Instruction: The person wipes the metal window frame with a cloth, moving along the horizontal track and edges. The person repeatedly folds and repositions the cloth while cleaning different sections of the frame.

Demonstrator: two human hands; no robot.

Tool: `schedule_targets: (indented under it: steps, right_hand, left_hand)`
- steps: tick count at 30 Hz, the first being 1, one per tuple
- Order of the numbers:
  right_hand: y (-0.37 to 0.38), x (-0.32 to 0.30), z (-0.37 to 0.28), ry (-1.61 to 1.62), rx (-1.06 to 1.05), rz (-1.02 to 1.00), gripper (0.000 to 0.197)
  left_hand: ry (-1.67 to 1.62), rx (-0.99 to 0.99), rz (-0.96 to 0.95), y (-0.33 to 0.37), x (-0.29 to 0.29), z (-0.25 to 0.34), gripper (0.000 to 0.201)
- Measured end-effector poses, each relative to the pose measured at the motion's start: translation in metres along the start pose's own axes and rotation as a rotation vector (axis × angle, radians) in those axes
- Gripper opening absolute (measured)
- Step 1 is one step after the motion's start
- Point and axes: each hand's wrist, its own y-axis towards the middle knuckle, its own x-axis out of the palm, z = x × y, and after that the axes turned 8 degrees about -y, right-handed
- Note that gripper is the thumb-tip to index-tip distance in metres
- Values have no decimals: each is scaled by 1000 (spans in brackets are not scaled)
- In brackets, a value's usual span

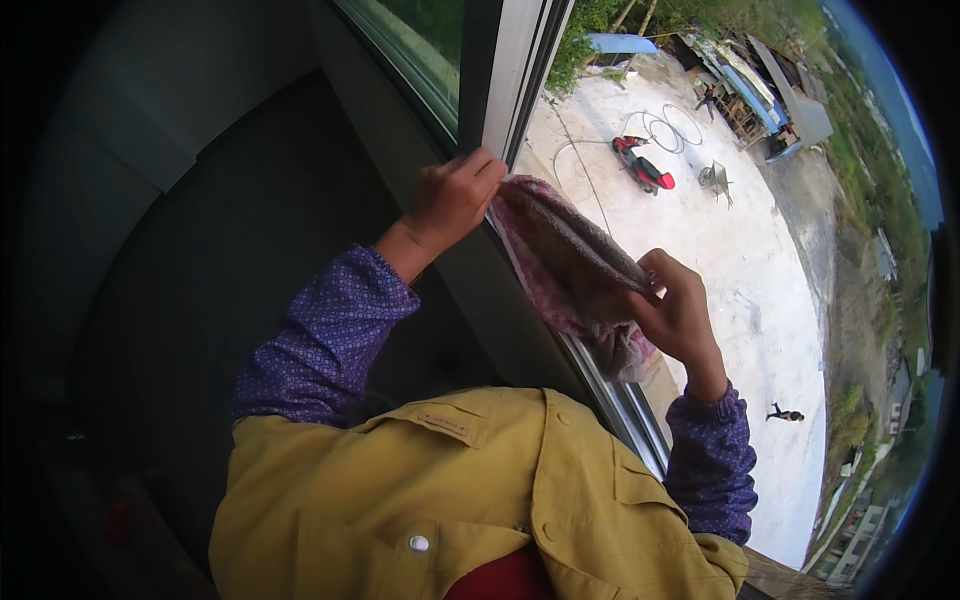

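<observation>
A pink and grey cloth (565, 255) stretches between my two hands above the window sill track. My left hand (455, 200) pinches its upper left corner, close against the upright window frame (500, 90). Out past the sill, my right hand (678, 305) grips the cloth's right edge between thumb and fingers. The lower part of the cloth hangs down in loose folds over the metal track (630, 415). Purple patterned sleeves cover both my forearms.
The window opening looks down from a height onto a pale concrete yard (740, 270). Down there are a red and black scooter (643, 167), a wheelbarrow (715, 180), a looped hose (665, 130) and a person (785, 413). A glass pane (415, 50) stands left of the frame.
</observation>
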Motion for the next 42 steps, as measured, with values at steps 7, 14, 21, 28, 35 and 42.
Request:
schedule_targets:
  steps: [7, 14, 21, 28, 35, 42]
  right_hand:
    - [13, 63, -3, 130, -6, 92, 24]
    - [33, 77, 7, 555, 272, 166, 21]
    - [34, 79, 6, 637, 300, 148, 22]
    - [33, 78, -1, 671, 327, 125, 20]
    - [32, 85, -3, 628, 168, 153, 19]
    - [29, 84, -1, 702, 218, 127, 19]
  left_hand:
    - [23, 102, -98, -21, -2, 11, 10]
    - [-42, 281, -360, -35, -4, 13, 19]
    - [26, 295, -512, -25, 2, 5, 27]
    - [88, 251, -566, -28, 0, 8, 31]
    - [281, 240, -647, -24, 4, 13, 38]
    - [343, 218, -453, -38, 8, 15, 40]
